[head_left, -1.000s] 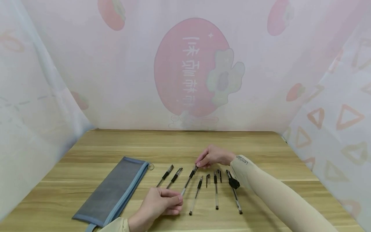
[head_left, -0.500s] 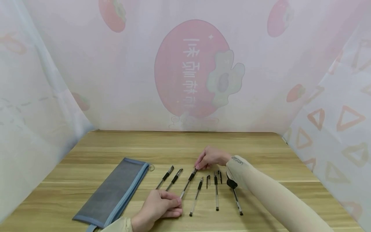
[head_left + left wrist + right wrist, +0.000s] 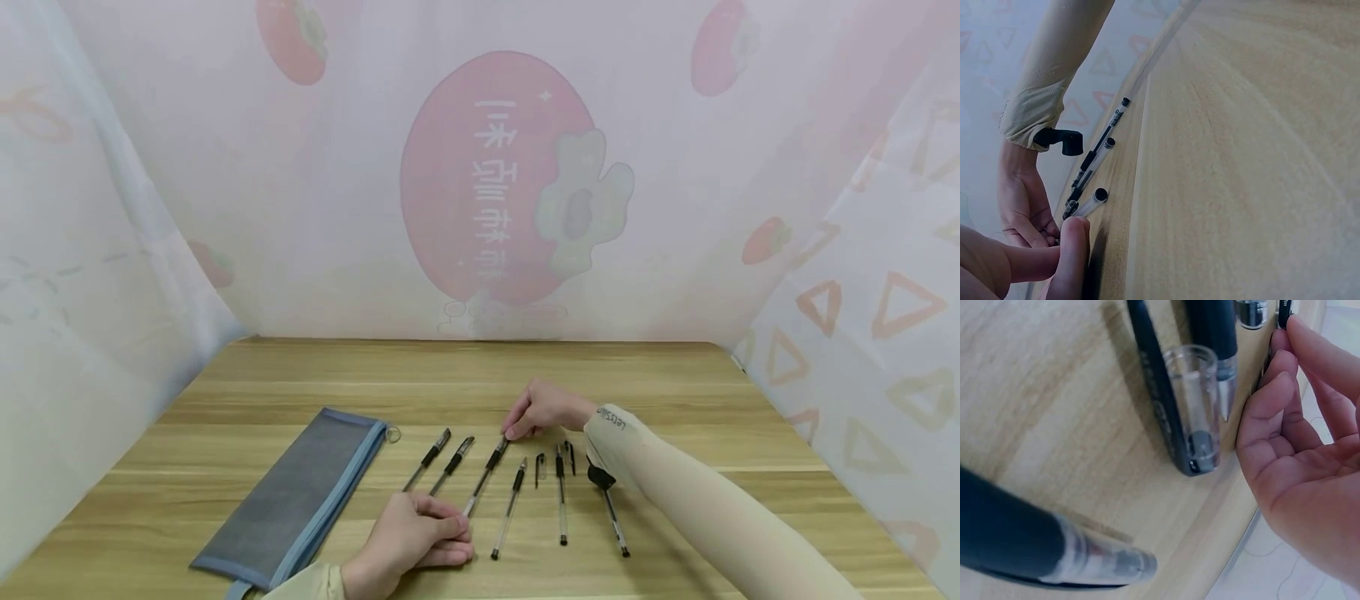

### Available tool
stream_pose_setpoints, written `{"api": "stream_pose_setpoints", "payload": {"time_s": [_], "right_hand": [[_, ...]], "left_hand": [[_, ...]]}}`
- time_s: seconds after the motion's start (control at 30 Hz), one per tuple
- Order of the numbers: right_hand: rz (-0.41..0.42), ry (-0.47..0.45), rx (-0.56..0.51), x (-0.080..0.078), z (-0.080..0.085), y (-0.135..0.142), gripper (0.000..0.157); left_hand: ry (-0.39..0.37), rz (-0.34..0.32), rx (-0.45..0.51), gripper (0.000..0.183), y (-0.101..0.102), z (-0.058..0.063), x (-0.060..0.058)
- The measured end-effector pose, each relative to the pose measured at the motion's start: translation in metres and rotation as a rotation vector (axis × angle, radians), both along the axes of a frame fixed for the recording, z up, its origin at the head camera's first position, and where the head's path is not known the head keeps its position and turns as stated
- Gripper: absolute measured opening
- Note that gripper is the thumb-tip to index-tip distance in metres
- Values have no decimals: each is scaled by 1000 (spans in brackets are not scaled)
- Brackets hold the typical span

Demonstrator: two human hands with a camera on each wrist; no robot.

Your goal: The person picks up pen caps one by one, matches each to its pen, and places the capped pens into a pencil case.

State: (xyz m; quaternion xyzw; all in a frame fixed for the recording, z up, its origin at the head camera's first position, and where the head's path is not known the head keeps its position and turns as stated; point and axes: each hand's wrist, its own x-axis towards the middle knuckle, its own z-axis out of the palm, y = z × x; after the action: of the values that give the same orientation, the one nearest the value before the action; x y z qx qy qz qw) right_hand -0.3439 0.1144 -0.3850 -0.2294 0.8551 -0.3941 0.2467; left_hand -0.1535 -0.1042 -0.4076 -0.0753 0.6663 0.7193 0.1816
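A clear-barrelled gel pen (image 3: pixel 487 471) with a black grip slants between my two hands in the head view. My left hand (image 3: pixel 420 533) pinches its lower end with thumb and fingers. At its upper, capped end, my right hand (image 3: pixel 543 410) pinches it between thumb and forefinger; the right wrist view shows this black end (image 3: pixel 1285 312) at the fingertips. Two capped pens lie left of it, a left pen (image 3: pixel 427 458) and a right pen (image 3: pixel 453 465), their lower ends hidden by my left hand. Just right lies an uncapped pen (image 3: pixel 508 512).
Farther right lie a loose pen cap (image 3: pixel 541 471), another uncapped pen (image 3: pixel 561 500), a second cap (image 3: pixel 570 458) and a pen (image 3: pixel 617 525) partly hidden by the right wrist's black mount (image 3: pixel 600 477). A grey mesh pencil case (image 3: pixel 285 500) with a blue zipper lies left.
My right hand has shifted slightly left and down, and the pen's ends have come a little lower with both hands. Both hands keep their pinch on the pen.
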Motion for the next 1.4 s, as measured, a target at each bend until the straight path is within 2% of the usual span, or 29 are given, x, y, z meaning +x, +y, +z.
{"api": "stream_pose_setpoints", "payload": {"time_s": [0.4,0.9,1.1,1.27,1.4], "right_hand": [[23,3,-17,-1,2,3,9],[45,11,-35,-1,0,3,8],[45,6,-35,0,1,2,8],[62,-10,-54,1,3,7,12],[68,-18,-94,4,9,19,15]], "left_hand": [[5,37,36,20,-2,1,1],[-25,45,37,23,-2,0,2],[-12,47,58,28,-3,2,5],[55,34,41,32,-2,5,9],[153,10,-52,32,0,10,11]]}}
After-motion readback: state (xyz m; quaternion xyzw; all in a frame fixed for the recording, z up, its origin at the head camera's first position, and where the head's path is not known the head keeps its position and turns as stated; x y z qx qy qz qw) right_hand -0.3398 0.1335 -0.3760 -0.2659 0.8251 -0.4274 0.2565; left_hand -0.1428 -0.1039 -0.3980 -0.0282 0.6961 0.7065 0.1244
